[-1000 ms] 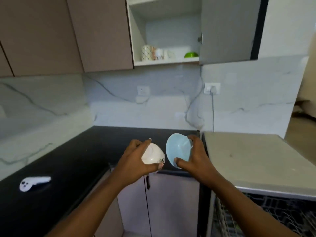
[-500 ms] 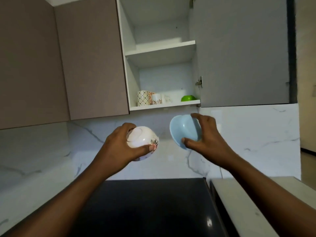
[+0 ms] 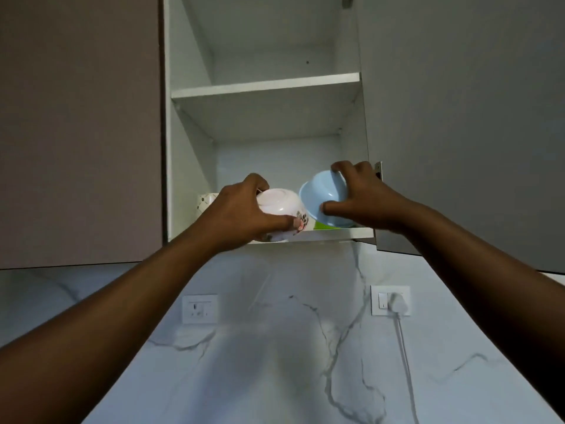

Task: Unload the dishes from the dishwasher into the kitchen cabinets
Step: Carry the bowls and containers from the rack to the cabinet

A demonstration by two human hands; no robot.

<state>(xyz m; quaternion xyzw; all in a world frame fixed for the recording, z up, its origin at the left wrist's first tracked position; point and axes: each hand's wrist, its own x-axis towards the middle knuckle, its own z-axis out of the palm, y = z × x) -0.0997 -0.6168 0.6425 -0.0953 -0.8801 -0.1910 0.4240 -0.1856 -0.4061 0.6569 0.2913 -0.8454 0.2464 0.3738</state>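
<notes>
My left hand (image 3: 238, 209) grips a white bowl with a flower pattern (image 3: 279, 203), held tilted at the front of the open cabinet's bottom shelf (image 3: 336, 234). To its right, my right hand (image 3: 360, 194) grips a light blue bowl (image 3: 321, 194) by its rim, bottom facing me, just above that same shelf. A green bowl (image 3: 324, 225) peeks out under the blue one on the shelf. A patterned mug (image 3: 205, 201) shows at the shelf's left, mostly hidden behind my left hand.
The cabinet's upper shelf (image 3: 266, 87) sits above. The open cabinet door (image 3: 458, 117) stands at the right, a closed brown cabinet (image 3: 79, 127) at the left. Below, the marble wall carries a socket (image 3: 200, 309) and a plugged-in switch (image 3: 391, 300).
Both hands rose with their bowls from in front of the wall up to the cabinet's bottom shelf. My view tilted upward, so the counter has dropped out of sight.
</notes>
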